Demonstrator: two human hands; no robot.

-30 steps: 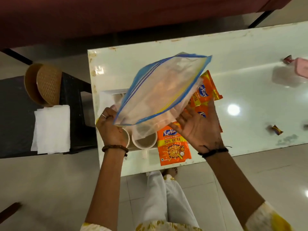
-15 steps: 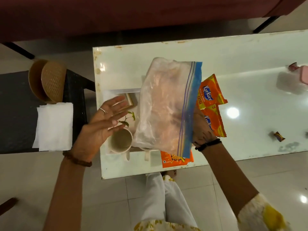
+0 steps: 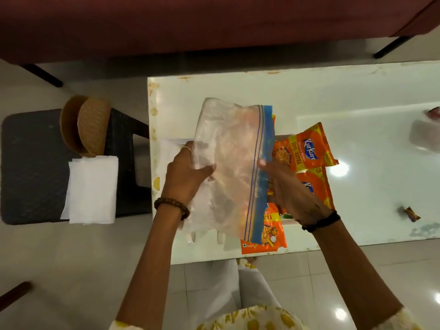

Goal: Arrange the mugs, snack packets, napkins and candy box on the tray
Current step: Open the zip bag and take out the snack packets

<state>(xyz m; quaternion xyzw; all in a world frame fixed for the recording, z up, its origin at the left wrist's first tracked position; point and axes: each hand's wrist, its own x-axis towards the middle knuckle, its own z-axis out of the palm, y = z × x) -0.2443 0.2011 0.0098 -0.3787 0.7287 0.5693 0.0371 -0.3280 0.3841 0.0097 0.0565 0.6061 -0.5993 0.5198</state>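
Right now both hands are busy with an empty clear zip-lock bag [image 3: 228, 163], held flat above the near left corner of the white table [image 3: 309, 96]. The left hand [image 3: 184, 177] pinches the bag's crumpled left edge, thumb on top and fingers underneath. The right hand [image 3: 285, 186] grips the blue zipper strip, thumb over it. Both forearms reach in from below, wrists roughly level, the bag stretched between them.

Under the bag sits the tray [image 3: 173, 142], with only its pale far left corner showing; two white mug handles [image 3: 220, 236] poke out below the bag's near edge. Three orange Kurkure snack packets [image 3: 307, 151] lie beside and partly under the bag, on the tray's right side. The napkins [image 3: 91, 189] are not on the tray: the white stack rests on a dark stool [image 3: 28, 163] left of the table, next to a woven basket [image 3: 85, 125]. I cannot make out the candy box.

This looks like clearing packaging away between placements. Next, I'd judge, the bag needs setting aside off the tray, then a reach left for the napkins.
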